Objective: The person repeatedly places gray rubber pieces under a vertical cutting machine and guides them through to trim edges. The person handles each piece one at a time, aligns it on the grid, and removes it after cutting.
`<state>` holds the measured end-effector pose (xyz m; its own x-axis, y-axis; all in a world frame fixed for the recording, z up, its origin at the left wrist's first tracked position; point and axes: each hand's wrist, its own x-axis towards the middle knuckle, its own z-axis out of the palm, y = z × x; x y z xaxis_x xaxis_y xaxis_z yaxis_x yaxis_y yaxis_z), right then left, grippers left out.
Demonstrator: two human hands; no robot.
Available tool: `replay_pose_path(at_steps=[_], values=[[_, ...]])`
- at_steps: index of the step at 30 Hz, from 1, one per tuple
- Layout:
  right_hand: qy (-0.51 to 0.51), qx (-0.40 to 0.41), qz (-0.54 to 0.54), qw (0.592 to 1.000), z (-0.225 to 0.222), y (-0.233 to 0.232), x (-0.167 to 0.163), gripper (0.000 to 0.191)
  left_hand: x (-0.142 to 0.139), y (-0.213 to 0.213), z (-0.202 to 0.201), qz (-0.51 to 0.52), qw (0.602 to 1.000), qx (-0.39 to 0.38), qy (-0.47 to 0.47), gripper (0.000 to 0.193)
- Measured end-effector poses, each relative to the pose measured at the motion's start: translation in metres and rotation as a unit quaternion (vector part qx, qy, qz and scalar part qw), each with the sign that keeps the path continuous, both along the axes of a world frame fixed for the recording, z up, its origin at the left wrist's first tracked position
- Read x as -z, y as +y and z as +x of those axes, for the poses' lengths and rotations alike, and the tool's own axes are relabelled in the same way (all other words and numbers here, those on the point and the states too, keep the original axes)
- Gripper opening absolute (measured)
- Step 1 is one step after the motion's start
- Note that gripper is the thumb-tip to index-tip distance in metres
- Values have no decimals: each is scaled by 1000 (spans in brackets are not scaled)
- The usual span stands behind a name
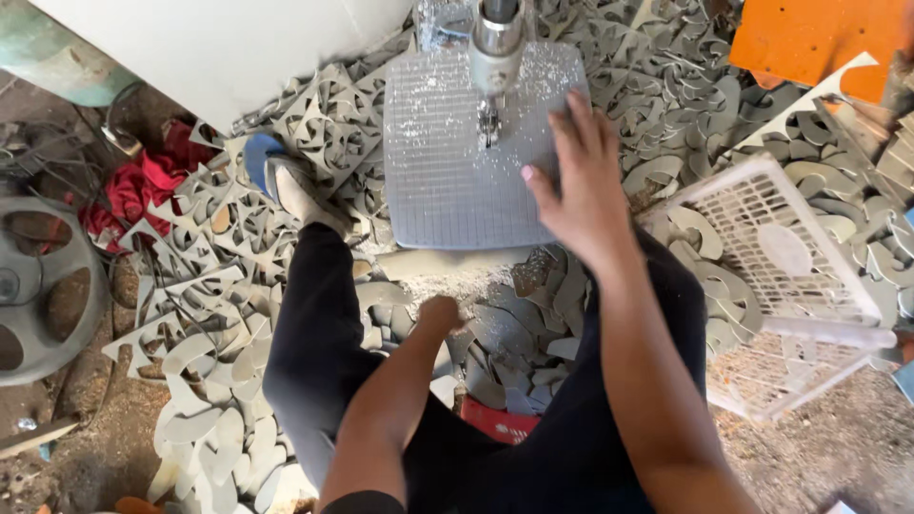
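My right hand [576, 181] hovers flat, fingers apart, over the right edge of a grey ribbed machine table [447, 181] dusted with white shavings. A metal tool head [495, 57] comes down onto the table just left of my fingertips. My left hand [440, 312] is lower, below the table's front edge, curled into a loose fist above a heap of grey curved cut-outs [519, 333]. Whether it holds a piece I cannot tell. My legs in dark trousers fill the lower middle, with a shoe [290, 186] on the scrap pile.
Grey offcut sheets and curved pieces [219, 286] litter the floor all around. A white plastic crate [790, 276] with several pieces lies tipped at right. An orange board [819, 38] sits top right, a red cloth [143, 186] and a metal wheel [38, 286] at left.
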<state>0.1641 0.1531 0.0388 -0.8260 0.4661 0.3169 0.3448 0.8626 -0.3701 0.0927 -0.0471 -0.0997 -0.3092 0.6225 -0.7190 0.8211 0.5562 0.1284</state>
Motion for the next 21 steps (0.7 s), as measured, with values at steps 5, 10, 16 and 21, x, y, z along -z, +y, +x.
replay_pose_path(at_steps=[5,10,16,21], values=[[29,16,-39,999,6,-9,12,55,14,-21,-2,-67,991,-112,15,43],[74,-4,-44,996,5,-8,7,53,10,-13,8,-103,980,-169,27,43],[82,-9,-31,996,7,-7,8,53,32,-10,7,-95,987,-132,-12,31],[85,-14,-40,995,7,-5,15,53,1,24,18,37,999,17,-4,19]])
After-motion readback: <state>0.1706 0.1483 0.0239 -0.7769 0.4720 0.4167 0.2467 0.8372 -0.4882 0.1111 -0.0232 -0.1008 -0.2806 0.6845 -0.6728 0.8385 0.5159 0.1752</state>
